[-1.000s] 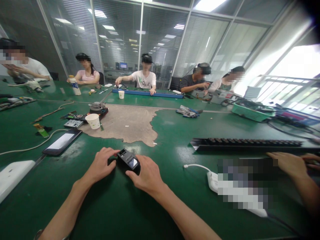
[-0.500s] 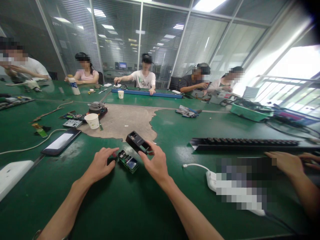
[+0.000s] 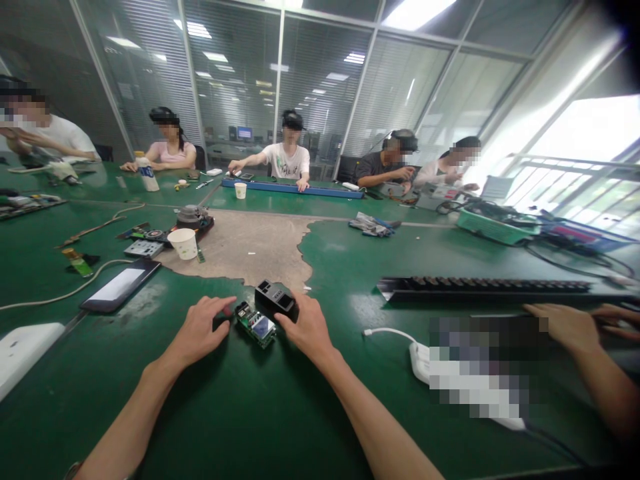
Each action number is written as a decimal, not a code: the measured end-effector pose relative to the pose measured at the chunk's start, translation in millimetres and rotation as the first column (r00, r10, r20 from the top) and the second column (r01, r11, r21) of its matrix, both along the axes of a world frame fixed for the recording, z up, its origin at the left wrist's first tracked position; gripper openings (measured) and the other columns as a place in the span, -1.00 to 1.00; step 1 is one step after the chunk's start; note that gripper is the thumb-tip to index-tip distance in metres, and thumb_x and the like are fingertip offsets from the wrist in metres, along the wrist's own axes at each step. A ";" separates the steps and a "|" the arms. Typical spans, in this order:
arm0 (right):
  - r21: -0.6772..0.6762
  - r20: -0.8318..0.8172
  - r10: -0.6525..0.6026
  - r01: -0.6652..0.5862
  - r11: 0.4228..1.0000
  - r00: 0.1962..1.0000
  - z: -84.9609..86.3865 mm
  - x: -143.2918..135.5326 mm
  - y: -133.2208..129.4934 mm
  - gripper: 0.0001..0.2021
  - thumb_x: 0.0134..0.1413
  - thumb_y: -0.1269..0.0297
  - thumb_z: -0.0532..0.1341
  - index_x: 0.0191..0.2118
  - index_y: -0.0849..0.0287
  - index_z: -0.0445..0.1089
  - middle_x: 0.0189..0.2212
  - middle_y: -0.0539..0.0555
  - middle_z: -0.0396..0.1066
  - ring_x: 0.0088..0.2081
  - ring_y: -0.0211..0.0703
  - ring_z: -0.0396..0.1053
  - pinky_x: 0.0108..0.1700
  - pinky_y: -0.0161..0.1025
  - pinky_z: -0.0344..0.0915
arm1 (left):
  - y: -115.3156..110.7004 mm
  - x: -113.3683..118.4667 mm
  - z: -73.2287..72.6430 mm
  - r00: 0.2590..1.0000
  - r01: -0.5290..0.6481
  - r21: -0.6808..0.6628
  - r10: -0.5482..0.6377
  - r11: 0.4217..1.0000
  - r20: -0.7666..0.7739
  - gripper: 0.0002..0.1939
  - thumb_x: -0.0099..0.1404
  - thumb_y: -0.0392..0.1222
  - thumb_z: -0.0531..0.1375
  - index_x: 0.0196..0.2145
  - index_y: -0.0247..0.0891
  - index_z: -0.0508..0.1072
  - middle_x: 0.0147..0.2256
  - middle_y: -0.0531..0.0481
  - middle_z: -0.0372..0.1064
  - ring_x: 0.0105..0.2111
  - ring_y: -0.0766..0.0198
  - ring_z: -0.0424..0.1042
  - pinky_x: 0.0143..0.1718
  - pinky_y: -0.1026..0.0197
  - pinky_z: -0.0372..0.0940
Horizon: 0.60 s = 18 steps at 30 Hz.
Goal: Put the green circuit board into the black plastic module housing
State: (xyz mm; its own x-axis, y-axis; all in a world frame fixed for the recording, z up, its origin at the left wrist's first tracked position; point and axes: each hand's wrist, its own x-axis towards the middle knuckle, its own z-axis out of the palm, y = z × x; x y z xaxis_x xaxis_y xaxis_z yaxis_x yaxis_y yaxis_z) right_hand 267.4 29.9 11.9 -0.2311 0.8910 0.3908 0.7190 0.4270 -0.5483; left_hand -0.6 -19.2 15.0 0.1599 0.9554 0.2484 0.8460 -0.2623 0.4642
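A small green circuit board with a bluish-grey screen [image 3: 262, 327] lies on the green tabletop between my hands. Just behind and to the right of it is a black plastic housing [image 3: 274, 297] with rectangular cut-outs, low at the table surface. My right hand [image 3: 309, 327] grips the housing by its right end, thumb in front and fingers behind. At the board's left side, my left hand [image 3: 204, 328] has its fingers and thumb apart with nothing between them. Whether its fingertips touch the board I cannot tell.
A phone [image 3: 121, 287] lies at left, near a paper cup [image 3: 183, 244]. To the right are a long black strip [image 3: 485, 291], a white cable [image 3: 387, 330] and another person's hand [image 3: 567, 325]. Grey gloves [image 3: 373, 225] lie farther back. Several people sit across the table.
My right hand has lowered the black housing from above the board to the table beside it, turning it more level. The left hand stays in place.
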 end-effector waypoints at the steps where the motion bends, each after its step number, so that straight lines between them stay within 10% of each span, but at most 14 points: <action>1: 0.004 0.008 0.001 -0.001 1.000 1.000 1.5 0.7 -0.3 -0.42 0.00 0.15 0.35 0.15 0.21 0.30 0.00 0.23 0.42 0.01 0.11 0.33 0.08 0.02 0.26 | -0.1 0.2 0.3 1.000 0.001 0.002 -0.001 1.000 0.000 -0.49 0.25 -0.21 0.12 0.17 -0.14 0.33 -0.14 -0.04 0.44 -0.10 0.08 0.32 -0.07 0.07 0.19; 10: -0.038 -0.036 0.008 -0.010 0.999 0.999 1.1 1.6 2.1 -0.57 -0.01 0.29 0.31 0.04 0.22 0.39 -0.05 0.20 0.46 -0.07 0.06 0.39 0.04 -0.01 0.30 | 1.0 0.1 0.4 1.000 0.003 0.003 -0.003 1.000 -0.020 -0.51 0.27 -0.21 0.12 0.16 -0.14 0.33 -0.14 -0.03 0.43 -0.10 0.09 0.32 -0.06 0.06 0.19; 18: -0.009 -0.365 0.112 -0.124 0.992 0.924 34.5 -10.4 -20.0 -0.66 0.01 0.23 0.30 -0.04 0.13 0.42 -0.28 0.04 0.50 -0.34 -0.17 0.41 -0.24 -0.22 0.37 | -0.3 -0.1 -0.4 0.998 0.064 0.023 -0.064 0.998 0.003 -0.47 0.28 -0.20 0.13 0.21 -0.13 0.27 -0.07 -0.05 0.40 -0.05 0.06 0.29 -0.01 0.02 0.18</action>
State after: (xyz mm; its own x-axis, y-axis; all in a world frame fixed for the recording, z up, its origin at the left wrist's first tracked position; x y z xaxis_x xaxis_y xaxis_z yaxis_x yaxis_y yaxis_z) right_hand 257.0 9.9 46.5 -0.1826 0.8791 0.4403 0.4132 0.4750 -0.7769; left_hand -0.6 -19.4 14.6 0.2193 0.9374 0.2706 0.8257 -0.3260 0.4604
